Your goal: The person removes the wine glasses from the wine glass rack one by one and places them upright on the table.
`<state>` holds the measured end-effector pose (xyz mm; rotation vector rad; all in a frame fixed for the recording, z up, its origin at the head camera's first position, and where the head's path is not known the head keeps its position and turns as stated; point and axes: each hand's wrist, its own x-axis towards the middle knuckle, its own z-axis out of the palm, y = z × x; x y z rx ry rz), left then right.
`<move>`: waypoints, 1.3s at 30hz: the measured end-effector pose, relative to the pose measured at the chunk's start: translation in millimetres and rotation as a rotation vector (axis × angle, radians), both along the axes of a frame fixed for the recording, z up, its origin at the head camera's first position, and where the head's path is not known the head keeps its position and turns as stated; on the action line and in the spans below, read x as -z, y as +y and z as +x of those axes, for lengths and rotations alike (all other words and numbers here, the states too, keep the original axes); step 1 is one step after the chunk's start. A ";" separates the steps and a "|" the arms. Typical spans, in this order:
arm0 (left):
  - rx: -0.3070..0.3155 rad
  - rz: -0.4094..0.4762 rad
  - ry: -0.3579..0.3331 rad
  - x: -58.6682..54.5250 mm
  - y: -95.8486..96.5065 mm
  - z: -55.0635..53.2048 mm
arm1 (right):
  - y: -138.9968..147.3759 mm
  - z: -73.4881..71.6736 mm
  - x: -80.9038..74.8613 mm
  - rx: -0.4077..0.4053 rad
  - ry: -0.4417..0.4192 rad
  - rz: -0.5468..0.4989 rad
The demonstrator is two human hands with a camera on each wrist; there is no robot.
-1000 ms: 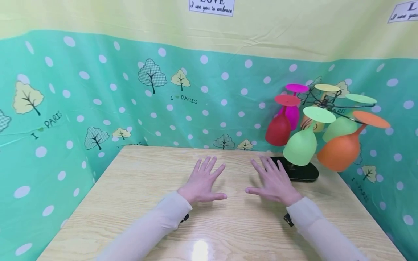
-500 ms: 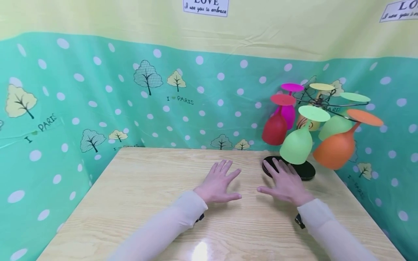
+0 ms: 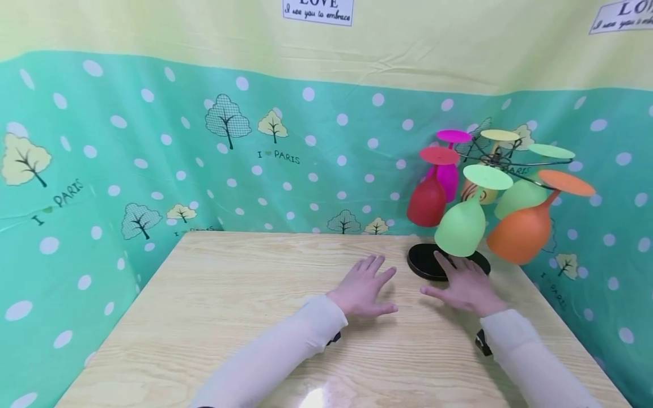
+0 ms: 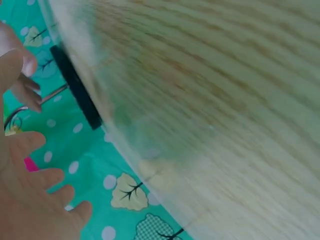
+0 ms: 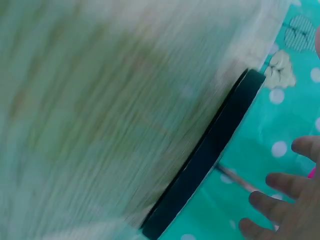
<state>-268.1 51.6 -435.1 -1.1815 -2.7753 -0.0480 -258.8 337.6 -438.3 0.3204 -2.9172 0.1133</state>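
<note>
My left hand [image 3: 361, 288], fingers spread and straight, hovers over the wooden table left of the glass rack, holding nothing. My right hand [image 3: 466, 288] reaches with spread fingers over the front of the rack's black oval base [image 3: 424, 262]. In the right wrist view its fingers [image 5: 285, 185] appear beyond the base [image 5: 205, 155], with nothing gripped. On the rack's dark metal arms [image 3: 495, 160] several coloured goblets hang upside down. Among them are a red goblet [image 3: 427, 201], a light green goblet [image 3: 461, 226], an orange goblet [image 3: 522, 232] and a magenta goblet [image 3: 448, 180].
The pale wooden table [image 3: 229, 294] spreads to the left and front of the rack. A green and yellow printed curtain [image 3: 285, 113] encloses the table's back and both sides. The rack stands near the table's back right corner.
Both hands have moved right, the left hand farther; the right hand now overlaps the rack's base. The head view has turned slightly right. The rack and goblets stay put.
</note>
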 end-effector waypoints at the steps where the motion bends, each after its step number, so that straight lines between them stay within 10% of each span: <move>1: 0.001 -0.006 -0.006 0.4 1.4 -0.6 | 2.9 -1.9 0.6 0.001 0.002 -0.007; 21: -0.017 0.039 -0.082 11.6 47.8 -26.0 | 45.6 -24.1 0.7 0.063 -0.006 -0.150; 39: -0.057 0.048 -0.223 13.5 73.6 -22.5 | 76.4 -30.7 8.0 0.189 -0.176 -0.137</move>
